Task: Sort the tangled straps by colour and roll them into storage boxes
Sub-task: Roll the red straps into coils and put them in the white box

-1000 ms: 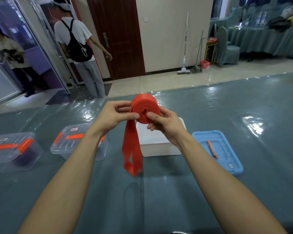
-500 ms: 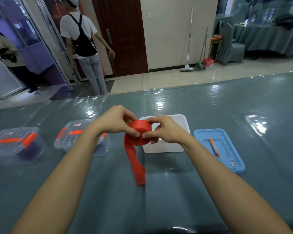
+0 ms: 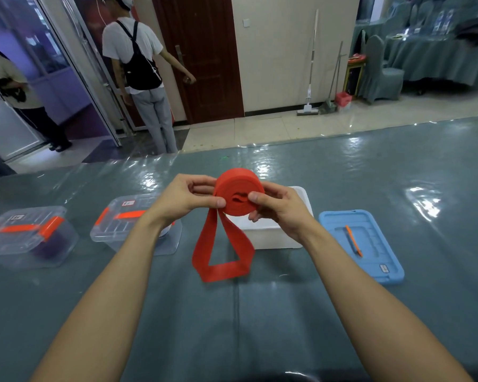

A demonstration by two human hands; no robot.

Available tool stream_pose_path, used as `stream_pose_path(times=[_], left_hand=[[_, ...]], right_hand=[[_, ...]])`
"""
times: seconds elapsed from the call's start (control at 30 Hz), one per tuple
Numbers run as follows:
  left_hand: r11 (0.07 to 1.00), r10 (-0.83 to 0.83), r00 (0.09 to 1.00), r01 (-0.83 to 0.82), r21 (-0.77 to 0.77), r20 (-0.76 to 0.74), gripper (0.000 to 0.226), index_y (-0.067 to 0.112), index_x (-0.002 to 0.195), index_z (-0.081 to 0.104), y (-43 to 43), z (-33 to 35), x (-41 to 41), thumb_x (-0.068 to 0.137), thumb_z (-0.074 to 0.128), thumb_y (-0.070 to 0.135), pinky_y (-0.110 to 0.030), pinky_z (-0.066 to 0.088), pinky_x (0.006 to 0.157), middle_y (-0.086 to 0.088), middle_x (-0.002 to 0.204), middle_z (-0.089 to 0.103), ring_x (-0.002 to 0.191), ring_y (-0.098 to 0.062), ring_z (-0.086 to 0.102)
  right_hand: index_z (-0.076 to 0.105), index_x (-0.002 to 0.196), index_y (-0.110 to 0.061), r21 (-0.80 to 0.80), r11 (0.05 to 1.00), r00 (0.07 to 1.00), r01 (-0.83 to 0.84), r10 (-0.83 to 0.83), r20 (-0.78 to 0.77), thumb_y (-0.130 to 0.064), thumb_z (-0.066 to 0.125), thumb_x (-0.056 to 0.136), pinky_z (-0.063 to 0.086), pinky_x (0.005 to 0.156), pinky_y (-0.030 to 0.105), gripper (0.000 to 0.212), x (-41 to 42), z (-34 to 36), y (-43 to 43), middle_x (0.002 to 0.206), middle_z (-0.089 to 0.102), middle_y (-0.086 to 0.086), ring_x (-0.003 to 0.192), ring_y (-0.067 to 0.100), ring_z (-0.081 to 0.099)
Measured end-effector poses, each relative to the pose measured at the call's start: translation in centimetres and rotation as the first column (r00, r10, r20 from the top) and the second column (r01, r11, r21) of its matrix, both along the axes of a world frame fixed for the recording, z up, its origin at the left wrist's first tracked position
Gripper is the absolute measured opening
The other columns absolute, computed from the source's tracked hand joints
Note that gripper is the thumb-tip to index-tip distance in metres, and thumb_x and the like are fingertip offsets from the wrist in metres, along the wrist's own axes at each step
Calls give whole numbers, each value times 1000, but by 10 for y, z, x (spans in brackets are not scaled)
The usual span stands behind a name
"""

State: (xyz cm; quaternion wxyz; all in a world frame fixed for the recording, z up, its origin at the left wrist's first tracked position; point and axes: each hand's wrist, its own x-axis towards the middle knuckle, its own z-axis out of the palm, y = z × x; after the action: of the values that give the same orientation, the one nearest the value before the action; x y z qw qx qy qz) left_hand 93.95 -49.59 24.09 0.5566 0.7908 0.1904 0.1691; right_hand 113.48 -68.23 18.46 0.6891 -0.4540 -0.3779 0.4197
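Head view: both hands, left (image 3: 185, 198) and right (image 3: 276, 208), pinch a red strap (image 3: 239, 194) roll; keeping tension should wind the dangling loop flat.

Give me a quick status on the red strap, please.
Left hand and right hand pinch red strap roll. Loose loop hangs unrolled. White box sits behind.

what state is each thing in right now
red strap: mostly rolled, loose loop hanging
left hand: pinching the roll
right hand: pinching the roll
white box: open
blue lid: off, lying flat right of white box
left clear box: lid on
middle clear box: lid on
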Motion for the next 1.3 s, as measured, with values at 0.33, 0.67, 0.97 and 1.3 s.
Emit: stream_pose_path(times=[0.33,0.67,0.97,1.3], left_hand=[[851,69,924,142,506,-375,50,33,90,86,-9,20,13,51,96,62,-40,66,83,12,77,82,77,-10,80],[883,-4,944,158,442,-330,46,34,92,83,-2,14,16,55,101,54,-32,62,75,10,83,81,78,-7,77],[993,79,997,-77,87,-20,60,21,105,85,-8,-6,6,56,107,45,-45,65,97,-9,103,85,102,-26,82],[987,111,993,-115,115,33,51,21,96,82,-16,-10,14,54,109,34,-35,67,84,-8,95,85,91,-25,83]], right_hand=[[45,157,-41,-244,957,848,157,-4,530,-48,102,66,66,83,38,107,6,-12,-6,139,62,-11,95,16,78],[71,125,-31,-171,969,788,176,-34,615,-38,99,73,63,84,41,60,-9,-14,5,113,74,-6,79,22,76],[77,125,-19,-58,996,986,75,-66,154,-15,96,80,67,84,51,49,-2,-6,5,124,76,8,112,30,77],[77,127,-19,-88,992,994,91,-85,64,-15,98,77,67,84,50,54,1,-19,3,128,76,7,113,31,77]])
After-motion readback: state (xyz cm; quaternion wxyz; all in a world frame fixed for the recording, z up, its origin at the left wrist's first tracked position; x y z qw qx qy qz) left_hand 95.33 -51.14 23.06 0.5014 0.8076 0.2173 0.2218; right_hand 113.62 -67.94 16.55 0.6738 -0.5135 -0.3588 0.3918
